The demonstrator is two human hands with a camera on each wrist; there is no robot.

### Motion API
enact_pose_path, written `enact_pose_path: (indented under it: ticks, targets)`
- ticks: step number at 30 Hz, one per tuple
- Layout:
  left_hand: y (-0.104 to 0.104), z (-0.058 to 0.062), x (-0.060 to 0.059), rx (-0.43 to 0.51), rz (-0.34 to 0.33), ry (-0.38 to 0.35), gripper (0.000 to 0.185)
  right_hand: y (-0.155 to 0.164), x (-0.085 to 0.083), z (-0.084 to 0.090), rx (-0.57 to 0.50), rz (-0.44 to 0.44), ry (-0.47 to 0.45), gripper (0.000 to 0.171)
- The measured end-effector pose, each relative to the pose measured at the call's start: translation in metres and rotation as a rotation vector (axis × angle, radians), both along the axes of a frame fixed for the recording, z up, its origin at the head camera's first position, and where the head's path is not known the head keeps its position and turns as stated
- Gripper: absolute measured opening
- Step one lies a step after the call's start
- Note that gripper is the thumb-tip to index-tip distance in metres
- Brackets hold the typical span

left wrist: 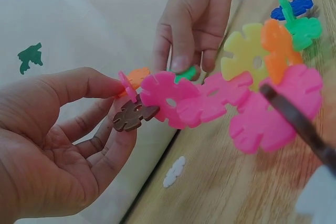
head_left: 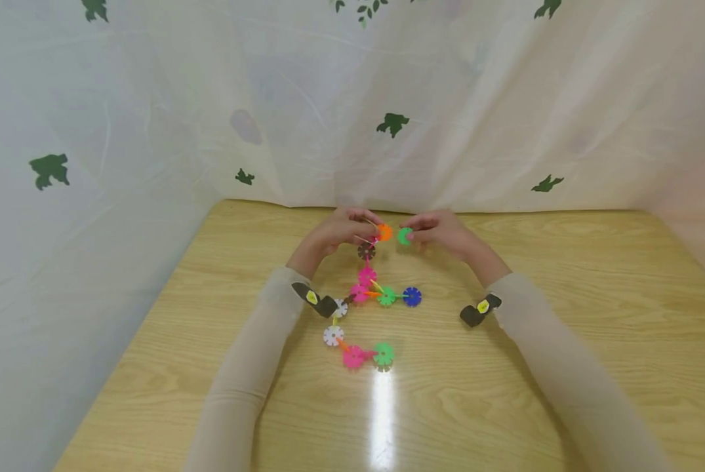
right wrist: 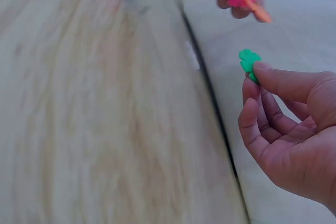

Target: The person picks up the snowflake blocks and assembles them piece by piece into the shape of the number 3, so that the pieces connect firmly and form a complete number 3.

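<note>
Near the far table edge, my left hand (head_left: pixel 346 229) pinches the upper end of a chain of slotted, flower-shaped plastic discs. In the left wrist view, thumb and fingers meet around a pink disc (left wrist: pixel 126 85), with a brown disc (left wrist: pixel 128 116) beside the fingertips. An orange disc (head_left: pixel 385 232) sticks out from this end toward the right hand. My right hand (head_left: pixel 443 231) pinches a single green disc (right wrist: pixel 250 62) between thumb and forefinger, a small gap from the orange one. The chain runs back toward me through pink, yellow and white discs (head_left: pixel 333 336).
One branch of the chain ends in a blue disc (head_left: pixel 412 297), another in a green disc (head_left: pixel 383 354). A white disc (left wrist: pixel 174 171) lies on the wooden table (head_left: pixel 564 367). Behind the far edge hangs a pale curtain (head_left: pixel 317 118) with leaf-green bird shapes.
</note>
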State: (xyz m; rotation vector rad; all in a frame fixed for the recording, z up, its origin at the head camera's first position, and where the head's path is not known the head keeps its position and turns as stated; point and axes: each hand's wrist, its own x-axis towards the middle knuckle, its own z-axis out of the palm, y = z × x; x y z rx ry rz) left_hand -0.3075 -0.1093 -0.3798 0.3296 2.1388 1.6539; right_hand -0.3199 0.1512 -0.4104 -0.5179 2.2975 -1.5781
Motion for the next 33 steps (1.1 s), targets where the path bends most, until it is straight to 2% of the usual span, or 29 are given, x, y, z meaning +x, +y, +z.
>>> enact_pose_path:
  ticks: [5,18,33]
  targets:
    - [0.000,-0.001,0.000,0.003,-0.005,0.004,0.026,0.002,0.004,0.004,-0.083,-0.015,-0.004,0.037]
    - [0.001,-0.002,-0.001,0.005,-0.004,0.016,0.026,-0.006,0.011,0.007,-0.237,-0.058,-0.013,0.010]
    - [0.001,-0.002,-0.001,0.013,-0.011,0.017,0.027,-0.012,0.015,0.006,-0.229,-0.081,0.069,0.010]
